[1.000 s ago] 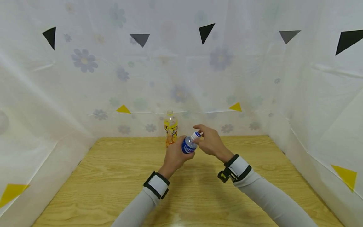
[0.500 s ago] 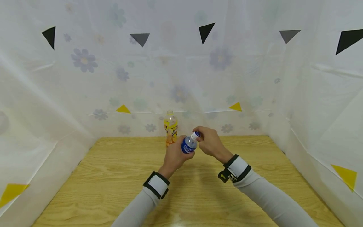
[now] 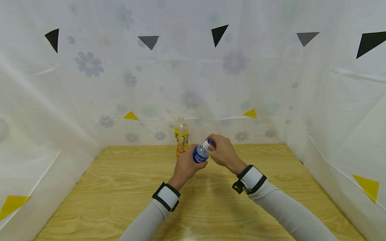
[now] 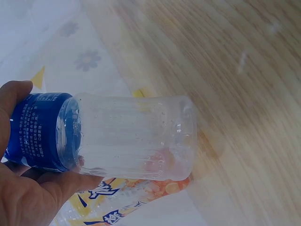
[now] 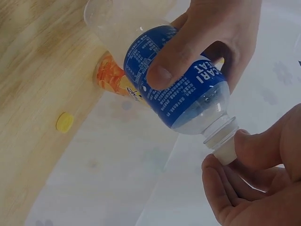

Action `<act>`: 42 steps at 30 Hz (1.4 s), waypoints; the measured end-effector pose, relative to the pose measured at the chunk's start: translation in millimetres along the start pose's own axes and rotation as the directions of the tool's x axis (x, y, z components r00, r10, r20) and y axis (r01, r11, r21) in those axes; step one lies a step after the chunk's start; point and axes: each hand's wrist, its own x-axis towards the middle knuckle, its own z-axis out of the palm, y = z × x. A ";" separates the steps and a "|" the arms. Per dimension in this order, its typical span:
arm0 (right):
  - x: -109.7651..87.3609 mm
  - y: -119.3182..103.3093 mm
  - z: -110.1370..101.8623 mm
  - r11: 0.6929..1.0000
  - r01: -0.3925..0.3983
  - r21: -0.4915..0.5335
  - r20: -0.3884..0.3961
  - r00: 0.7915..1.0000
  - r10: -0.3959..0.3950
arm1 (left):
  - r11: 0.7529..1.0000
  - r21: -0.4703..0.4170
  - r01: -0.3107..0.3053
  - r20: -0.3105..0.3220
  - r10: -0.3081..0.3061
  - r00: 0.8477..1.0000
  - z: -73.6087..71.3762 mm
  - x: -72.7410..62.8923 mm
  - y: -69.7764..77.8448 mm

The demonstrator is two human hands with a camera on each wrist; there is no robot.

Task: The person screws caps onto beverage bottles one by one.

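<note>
In the head view, the left hand [image 3: 185,165] is gripping the blue bottle [image 3: 201,154] just below the centre of the frame, holding it tilted above the table [image 3: 120,187]. The right hand [image 3: 223,150] is pinching the white cap [image 5: 226,151] between thumb and fingers, as the right wrist view is showing.

The yellow bottle [image 3: 181,134] is standing upright, left of the blue one, its neck showing no lid; a yellow cap [image 5: 65,122] is lying at the left of the right wrist view. So one bottle, I judge, is already uncapped, while the white cap is still sitting on its neck. Working that cap is seemingly the part remaining; whether it is turning loose or tight, I cannot tell.

Against a second ago, the right forefinger is no longer sticking out past the cap; the fingers are now curling in around it. The left hand and both bottles are staying practically where they were.
</note>
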 end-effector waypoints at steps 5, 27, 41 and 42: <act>-0.2 0.4 5.4 0.999 0.041 -0.020 -0.060 0.997 -0.042 | 1.000 -0.008 0.004 0.003 -0.004 1.000 -0.6 -0.5 -0.4; 5.0 8.3 15.2 0.996 0.063 -0.057 -0.115 0.991 -0.069 | 1.000 0.005 0.003 0.002 -0.003 1.000 -0.4 -1.2 2.0; 7.2 11.1 19.1 0.987 0.121 -0.104 -0.187 0.973 -0.139 | 1.000 0.005 -0.006 -0.022 0.006 1.000 0.6 -2.0 1.8; 7.4 11.5 19.2 0.987 0.122 -0.102 -0.193 0.971 -0.140 | 1.000 0.005 -0.008 -0.024 0.008 1.000 0.7 -1.9 1.8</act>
